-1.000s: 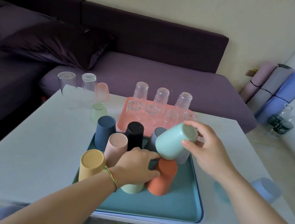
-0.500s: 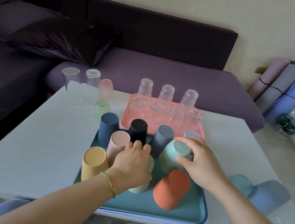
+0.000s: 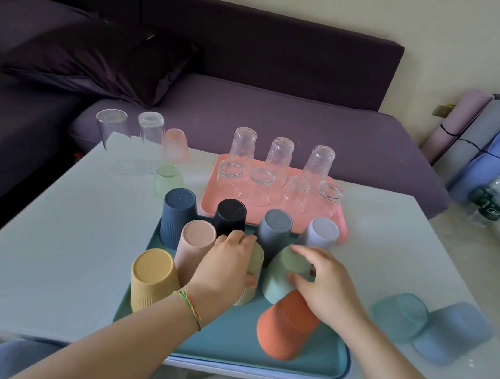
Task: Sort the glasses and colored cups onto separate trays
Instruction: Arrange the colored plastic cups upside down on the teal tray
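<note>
The mint-green plastic cup (image 3: pixel 281 280) stands upside down on the teal plastic tray (image 3: pixel 330 367), under the fingers of the right hand (image 3: pixel 326 288). It is packed tightly. The orange ribbed cup (image 3: pixel 287 327) just below the wrist appears to lean against it, so letting go or nudging sideways could probably topple the orange one. The slate-grey cup (image 3: pixel 273 233) beyond the fingertips could be knocked too.

The right hand is half closed: its fingers curl over the cup's base and the thumb presses on the near wall. Just to its left, the left hand (image 3: pixel 226 270) wraps around a pale green ribbed cup (image 3: pixel 254 265) on the same tray. Well past both hands, clear glasses (image 3: pixel 278 155) stand on the salmon-pink tray (image 3: pixel 214 199). Out to the right, a translucent teal cup (image 3: pixel 400 315) and a translucent blue cup (image 3: pixel 454 332) wait on the white table (image 3: pixel 64 229).
</note>
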